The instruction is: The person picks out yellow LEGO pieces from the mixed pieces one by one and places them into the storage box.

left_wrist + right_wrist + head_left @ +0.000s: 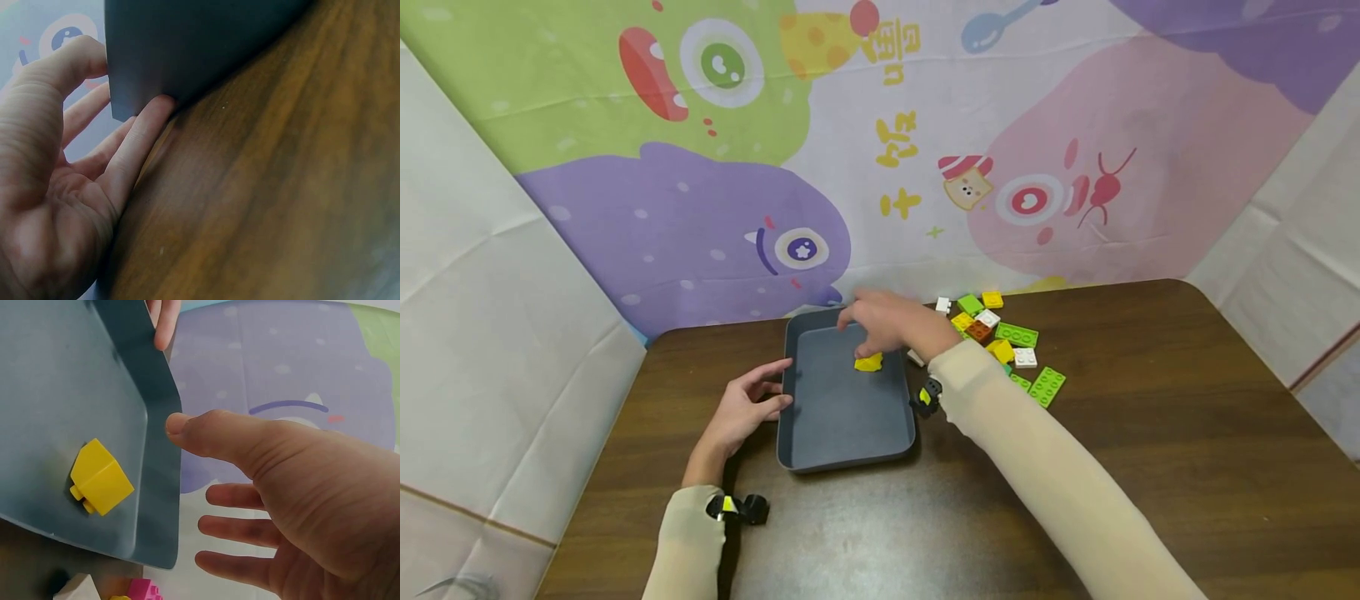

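A dark grey rectangular tray (pixel 842 425) lies on the wooden table. One yellow toy brick (pixel 103 478) lies tipped on its side on the tray floor, its studs facing sideways. Above the tray's far part is my right hand (pixel 883 321), fingers spread and holding nothing; in the head view its thumb partly overlaps the brick. My left hand (pixel 741 412) touches the outside of the tray's left wall. The left wrist view shows its thumb and fingertips (pixel 164 103) against that wall, with no curl around it.
Right of the tray is a loose pile of building bricks: green (pixel 1017 335), white (pixel 1025 357), brown (pixel 979 331) and yellow (pixel 992 299). A pink brick (pixel 144 589) shows in the right wrist view. A cartoon-printed cloth (pixel 917 242) hangs behind the table (pixel 1150 433).
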Motion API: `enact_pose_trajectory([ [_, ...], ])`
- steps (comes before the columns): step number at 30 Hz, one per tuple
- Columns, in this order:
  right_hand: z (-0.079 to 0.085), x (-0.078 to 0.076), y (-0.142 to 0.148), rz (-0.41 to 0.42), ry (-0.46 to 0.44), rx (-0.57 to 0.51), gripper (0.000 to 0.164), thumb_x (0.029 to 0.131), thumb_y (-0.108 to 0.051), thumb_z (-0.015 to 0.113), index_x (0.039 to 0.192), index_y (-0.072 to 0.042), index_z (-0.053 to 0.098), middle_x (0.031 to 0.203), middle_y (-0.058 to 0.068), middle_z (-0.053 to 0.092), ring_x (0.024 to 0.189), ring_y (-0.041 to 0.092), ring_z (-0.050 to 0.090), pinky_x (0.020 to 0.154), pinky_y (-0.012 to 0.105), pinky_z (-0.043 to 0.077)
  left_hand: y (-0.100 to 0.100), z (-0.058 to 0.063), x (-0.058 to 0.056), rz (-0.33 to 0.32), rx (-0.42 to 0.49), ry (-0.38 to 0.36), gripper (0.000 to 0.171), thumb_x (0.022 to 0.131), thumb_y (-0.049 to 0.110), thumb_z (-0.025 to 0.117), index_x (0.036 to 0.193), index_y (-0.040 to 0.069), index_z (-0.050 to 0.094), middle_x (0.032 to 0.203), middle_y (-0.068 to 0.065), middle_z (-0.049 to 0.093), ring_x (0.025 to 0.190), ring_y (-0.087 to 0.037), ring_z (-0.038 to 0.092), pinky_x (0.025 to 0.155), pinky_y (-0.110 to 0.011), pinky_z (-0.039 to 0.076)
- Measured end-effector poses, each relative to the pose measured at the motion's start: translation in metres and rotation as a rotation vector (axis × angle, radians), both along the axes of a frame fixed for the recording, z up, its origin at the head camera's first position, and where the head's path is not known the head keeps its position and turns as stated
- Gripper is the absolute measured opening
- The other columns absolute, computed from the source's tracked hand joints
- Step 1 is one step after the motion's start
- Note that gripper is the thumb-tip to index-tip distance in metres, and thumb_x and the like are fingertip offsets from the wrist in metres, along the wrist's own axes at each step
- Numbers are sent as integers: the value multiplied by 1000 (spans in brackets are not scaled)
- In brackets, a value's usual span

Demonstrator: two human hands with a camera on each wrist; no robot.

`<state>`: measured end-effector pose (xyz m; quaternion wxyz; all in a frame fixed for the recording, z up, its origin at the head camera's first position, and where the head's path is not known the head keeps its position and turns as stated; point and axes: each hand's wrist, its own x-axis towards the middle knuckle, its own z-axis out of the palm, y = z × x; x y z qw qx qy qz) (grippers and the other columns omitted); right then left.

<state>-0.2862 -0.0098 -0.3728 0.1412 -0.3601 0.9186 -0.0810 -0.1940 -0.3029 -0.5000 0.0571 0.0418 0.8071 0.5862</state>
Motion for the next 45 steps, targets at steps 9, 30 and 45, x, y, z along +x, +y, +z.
enact_pose_trajectory([
  [9,-2,0,11,9,18,-20,48,104,-29,84,151,-19,73,156,12,62,144,32,61,124,48,52,0,0,0,-7,8,5,66,101,-3,75,164,-1,54,152,-34,60,108,0,65,80,-26,65],
  [30,-14,-7,35,-18,29,-21,45,104,-25,84,147,-14,76,155,15,63,142,35,61,125,49,52,-1,0,1,-10,10,8,66,102,-2,76,164,-1,54,141,-14,69,108,-1,66,80,-26,65],
  [45,-15,-13,51,-43,44,-9,37,105,-14,80,142,-9,77,142,16,68,129,34,65,116,47,57,0,2,1,-6,-3,2,65,102,-1,76,164,1,55,146,-25,65,108,-2,65,81,-25,65],
])
